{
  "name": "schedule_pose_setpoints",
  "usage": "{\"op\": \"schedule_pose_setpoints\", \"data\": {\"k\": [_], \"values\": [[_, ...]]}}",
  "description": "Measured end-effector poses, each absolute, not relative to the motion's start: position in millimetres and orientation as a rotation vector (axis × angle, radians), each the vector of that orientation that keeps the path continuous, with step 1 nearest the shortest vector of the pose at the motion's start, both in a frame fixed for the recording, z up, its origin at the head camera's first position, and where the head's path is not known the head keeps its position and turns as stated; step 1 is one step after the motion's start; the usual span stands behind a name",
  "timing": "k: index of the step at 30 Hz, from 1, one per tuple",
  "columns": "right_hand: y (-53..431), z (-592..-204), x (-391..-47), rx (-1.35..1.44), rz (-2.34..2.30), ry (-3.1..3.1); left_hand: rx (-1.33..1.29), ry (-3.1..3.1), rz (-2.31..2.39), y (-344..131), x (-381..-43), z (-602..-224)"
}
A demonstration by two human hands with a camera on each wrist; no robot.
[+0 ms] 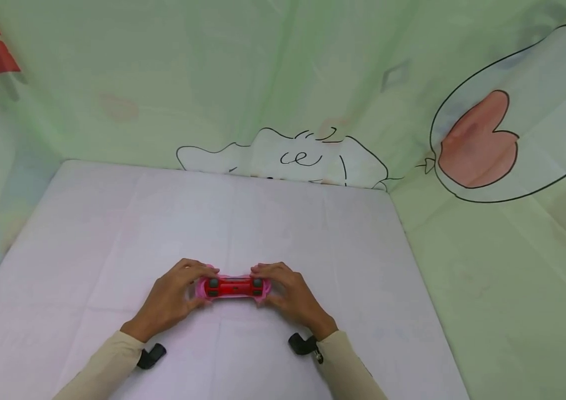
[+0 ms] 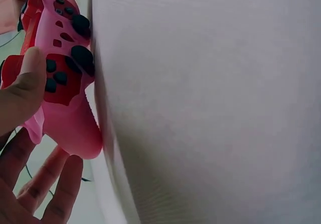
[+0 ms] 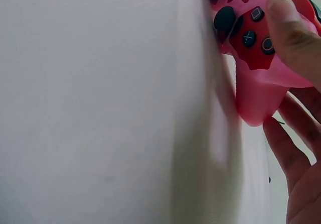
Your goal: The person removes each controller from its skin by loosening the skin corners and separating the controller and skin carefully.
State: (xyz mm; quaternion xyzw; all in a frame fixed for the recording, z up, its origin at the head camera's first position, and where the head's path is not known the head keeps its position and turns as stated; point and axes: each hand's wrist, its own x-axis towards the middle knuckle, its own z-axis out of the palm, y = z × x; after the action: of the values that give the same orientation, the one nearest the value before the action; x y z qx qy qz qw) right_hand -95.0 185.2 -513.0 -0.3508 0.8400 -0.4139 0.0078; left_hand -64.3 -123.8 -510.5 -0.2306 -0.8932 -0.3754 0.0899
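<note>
A red game controller (image 1: 235,286) stands on the white-covered table, its trigger edge facing up in the head view. Around it is a pink silicone cover (image 2: 75,128), whose flap hangs loose from the red body near the buttons. My left hand (image 1: 175,291) holds one end, with the thumb (image 2: 32,71) on the face beside the direction buttons. At the other end my right hand (image 1: 292,291) grips it, thumb (image 3: 286,18) next to the symbol buttons. Both thumbsticks (image 2: 83,58) face the table. Fingers of each hand reach behind the grips.
The white cloth (image 1: 163,216) spreads over the table to its back edge. Green printed curtains (image 1: 213,83) hang behind and at the sides. A black wrist mount (image 1: 151,356) sits by the left sleeve, and another mount (image 1: 302,344) by the right.
</note>
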Motion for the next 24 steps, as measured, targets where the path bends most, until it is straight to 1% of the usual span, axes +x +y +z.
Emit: {"op": "schedule_pose_setpoints", "data": {"k": [5, 10, 13, 17, 24], "values": [[185, -510, -96, -0.998, -1.281, 2.686, -0.635, -2.663, -1.196, -123, -67, -507], [183, -501, -95, -0.755, -1.328, 2.708, -0.55, -2.686, -1.353, -124, -67, -498], [180, -496, -94, -0.633, -1.413, 2.672, -0.511, -2.671, -1.429, -123, -67, -499], [179, -496, -93, -0.536, -1.487, 2.639, -0.423, -2.671, -1.511, -119, -67, -502], [178, -505, -94, -0.443, -1.642, 2.584, -0.26, -2.675, -1.726, -114, -67, -502]]}}
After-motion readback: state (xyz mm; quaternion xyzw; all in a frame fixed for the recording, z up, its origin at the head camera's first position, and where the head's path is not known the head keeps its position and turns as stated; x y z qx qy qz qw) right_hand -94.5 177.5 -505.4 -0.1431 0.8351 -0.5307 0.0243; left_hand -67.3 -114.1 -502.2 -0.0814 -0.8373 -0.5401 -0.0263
